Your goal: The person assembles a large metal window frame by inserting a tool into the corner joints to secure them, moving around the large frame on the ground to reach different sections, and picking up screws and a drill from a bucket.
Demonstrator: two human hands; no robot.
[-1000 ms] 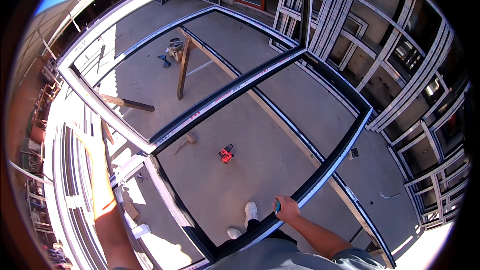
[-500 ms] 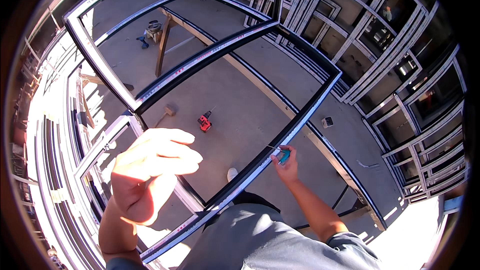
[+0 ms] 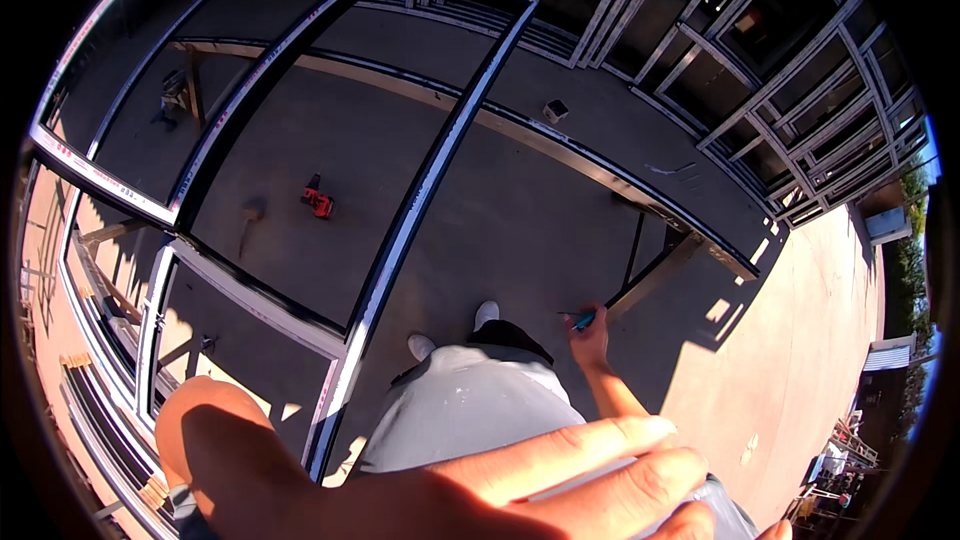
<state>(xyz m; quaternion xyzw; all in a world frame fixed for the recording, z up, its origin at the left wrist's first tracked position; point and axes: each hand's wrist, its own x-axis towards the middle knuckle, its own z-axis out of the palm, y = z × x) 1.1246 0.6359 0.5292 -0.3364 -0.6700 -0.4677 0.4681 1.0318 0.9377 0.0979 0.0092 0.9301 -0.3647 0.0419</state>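
My left hand (image 3: 590, 475) is close in the foreground, reaching across the front of my grey shirt with its fingers stretched out to the right and nothing visible in them. Off to my right side, my right hand (image 3: 590, 340) is closed around a teal-handled screwdriver (image 3: 583, 321), whose thin shaft points left. Left of that hand runs the near bar of a large black and white window frame (image 3: 410, 225), apart from both hands. The frame rests on a long wooden beam (image 3: 590, 165).
On the floor within the frame's outline lie a red cordless drill (image 3: 318, 200) and a mallet (image 3: 252, 210). More frames (image 3: 700, 50) lean at the back right. A sawhorse leg (image 3: 655, 273) stands ahead of my right hand. A small box (image 3: 555, 111) sits beyond the beam.
My view has turned to the right. My left hand has come from beside the frame to across my body. My right hand, with the screwdriver, has moved away from the frame's bar.
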